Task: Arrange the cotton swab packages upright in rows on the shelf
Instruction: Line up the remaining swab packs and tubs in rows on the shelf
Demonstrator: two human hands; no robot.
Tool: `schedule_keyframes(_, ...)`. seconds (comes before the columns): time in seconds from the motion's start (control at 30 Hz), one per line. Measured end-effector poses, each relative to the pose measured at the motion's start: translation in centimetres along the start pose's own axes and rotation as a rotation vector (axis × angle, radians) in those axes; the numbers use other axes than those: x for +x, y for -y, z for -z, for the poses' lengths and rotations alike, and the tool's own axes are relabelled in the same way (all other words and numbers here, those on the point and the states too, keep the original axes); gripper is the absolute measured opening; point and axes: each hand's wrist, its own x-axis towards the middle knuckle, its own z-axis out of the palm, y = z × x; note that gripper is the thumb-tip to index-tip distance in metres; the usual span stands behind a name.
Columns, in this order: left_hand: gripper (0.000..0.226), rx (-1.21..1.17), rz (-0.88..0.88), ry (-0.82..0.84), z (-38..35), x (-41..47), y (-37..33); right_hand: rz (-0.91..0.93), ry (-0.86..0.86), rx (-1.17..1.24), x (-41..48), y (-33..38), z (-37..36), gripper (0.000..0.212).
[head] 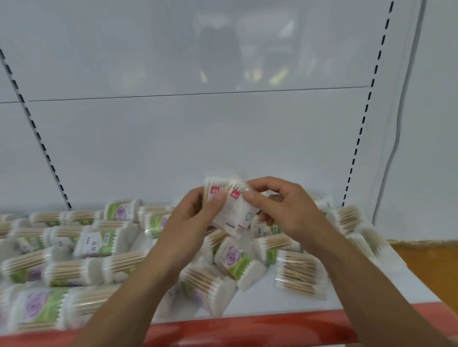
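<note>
Hands met above the middle of the shelf, both raised clear of its white deck. The left hand gripped the red-labelled packs from their left side, its thumb pressed on the front of one pack near the red tag. The right hand pinched the same packs from the right, thumb on the front and the other fingers curled over the top edge and behind. At least two flat packs showed in that grasp, overlapped and tilted, cotton tips upward; blur hid whether there were more.

Beneath and around the hands, green-labelled packages of wooden-stemmed swabs lay on their sides across the shelf, heaped loosely and pointing different ways. The heap ran from the far left to the right end, thickest at the left and directly under the wrists. A clear pack lay flat near the right forearm.

A red front edge bordered the shelf. Behind stood a white back panel between two slotted uprights. An orange surface showed just beyond the shelf's right end.
</note>
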Motion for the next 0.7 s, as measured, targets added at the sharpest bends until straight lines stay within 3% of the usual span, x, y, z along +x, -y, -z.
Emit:
schedule_keyframes(0.2, 0.031, 0.12, -0.025, -0.096, 0.3, -0.2, 1.1, -0.022, -0.042, 0.036, 0.2, 0.1, -0.1, 0.012)
schedule_keyframes(0.3, 0.027, 0.078, -0.007, -0.149, 1.0, -0.4, 1.2, 0.039, -0.262, -0.377, 1.7, -0.9, 1.4, 0.012)
schedule_keyframes(0.33, 0.027, 0.065, 0.003, -0.156, 1.1, -0.5, 1.3, 0.048, -0.26, -0.557, 2.1, -1.3, 1.6, 0.018)
schedule_keyframes(0.5, 0.026, 0.051, 0.014, -0.181, 1.2, -1.0, 1.2, -0.083, 0.057, -0.976, 4.2, -3.2, 0.6, 0.055)
schedule_keyframes(0.7, 0.025, 0.095, 0.034, -0.212, 2.0, -1.8, 1.3, -0.149, 0.155, -1.198, 7.0, -4.7, 0.7, 0.059)
